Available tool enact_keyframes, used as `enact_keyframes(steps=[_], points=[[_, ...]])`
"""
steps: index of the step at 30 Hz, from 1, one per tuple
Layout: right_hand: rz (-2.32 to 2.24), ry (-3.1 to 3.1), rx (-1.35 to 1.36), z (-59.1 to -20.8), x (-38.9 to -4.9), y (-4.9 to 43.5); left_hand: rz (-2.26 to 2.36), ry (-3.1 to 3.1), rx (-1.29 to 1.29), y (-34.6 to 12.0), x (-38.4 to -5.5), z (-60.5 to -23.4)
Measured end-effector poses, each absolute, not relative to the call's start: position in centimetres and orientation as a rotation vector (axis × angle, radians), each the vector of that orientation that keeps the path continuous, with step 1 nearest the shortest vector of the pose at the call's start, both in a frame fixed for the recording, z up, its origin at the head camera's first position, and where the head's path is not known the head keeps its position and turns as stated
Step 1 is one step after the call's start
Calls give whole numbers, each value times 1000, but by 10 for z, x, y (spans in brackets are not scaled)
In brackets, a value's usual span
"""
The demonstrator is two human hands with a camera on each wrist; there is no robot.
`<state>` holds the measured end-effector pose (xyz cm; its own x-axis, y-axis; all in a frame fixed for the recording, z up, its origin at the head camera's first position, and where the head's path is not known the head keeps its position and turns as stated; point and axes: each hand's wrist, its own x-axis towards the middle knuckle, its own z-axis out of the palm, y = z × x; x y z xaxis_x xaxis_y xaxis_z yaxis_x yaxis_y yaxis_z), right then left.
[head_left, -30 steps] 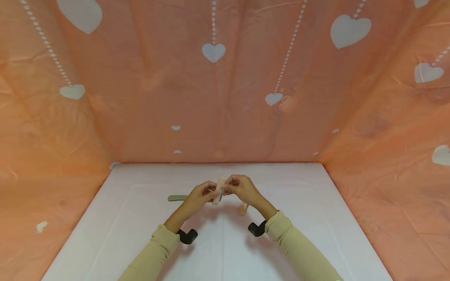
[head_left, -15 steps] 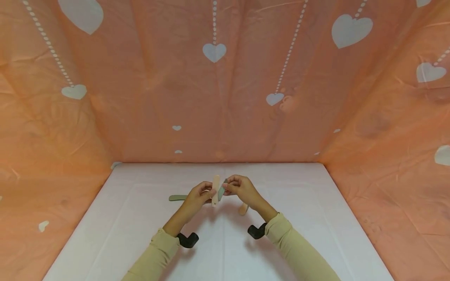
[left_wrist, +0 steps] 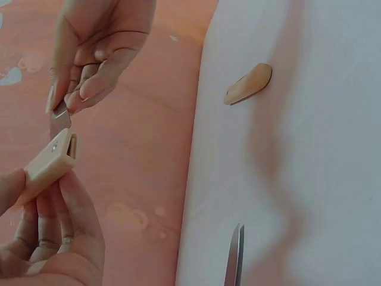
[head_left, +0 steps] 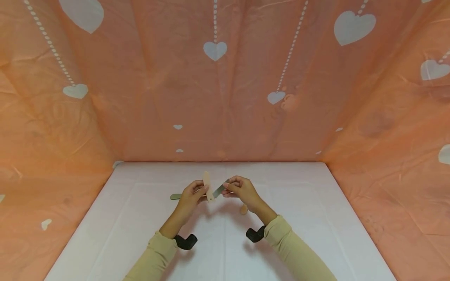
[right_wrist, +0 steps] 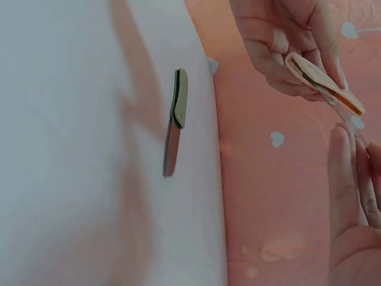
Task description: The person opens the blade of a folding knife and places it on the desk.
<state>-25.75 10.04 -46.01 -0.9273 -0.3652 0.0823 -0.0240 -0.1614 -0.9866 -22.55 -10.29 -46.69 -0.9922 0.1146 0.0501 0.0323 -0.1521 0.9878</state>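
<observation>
My left hand [head_left: 191, 197] grips the cream handle of a folding knife [head_left: 206, 183] above the table. My right hand [head_left: 243, 190] pinches the knife's metal blade [head_left: 218, 191] between thumb and fingers. The blade stands out at an angle from the handle, near its pivot end. In the left wrist view the handle [left_wrist: 50, 158] shows its slot and a small pin. Beyond the left hand lies a green-handled folding knife [right_wrist: 181, 98], its blade out. Near the right wrist a wooden-handled folding knife [left_wrist: 250, 83] lies on the table, with no blade standing out.
A white-covered table [head_left: 225, 249] spreads beneath both hands. Orange sheeting with white hearts [head_left: 225, 97] rises behind it and along both sides. Black wrist-camera mounts [head_left: 186, 242] stick out below the sleeves.
The blade has swung away from the cream handle, from close alongside it to a wide angle. The left hand has shifted left and tipped the handle leftward; the right hand keeps its pinch.
</observation>
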Motion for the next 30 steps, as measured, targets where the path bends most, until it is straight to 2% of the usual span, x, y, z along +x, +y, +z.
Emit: enact_keyframes(steps=[20,30], points=[[-2511,1438,-88,-502,-239,62,2690,1855,-206,-122,-208,-495],[-2623,1278,100,-522,-228,38,2931,1504,-421,-116,-198,-505]])
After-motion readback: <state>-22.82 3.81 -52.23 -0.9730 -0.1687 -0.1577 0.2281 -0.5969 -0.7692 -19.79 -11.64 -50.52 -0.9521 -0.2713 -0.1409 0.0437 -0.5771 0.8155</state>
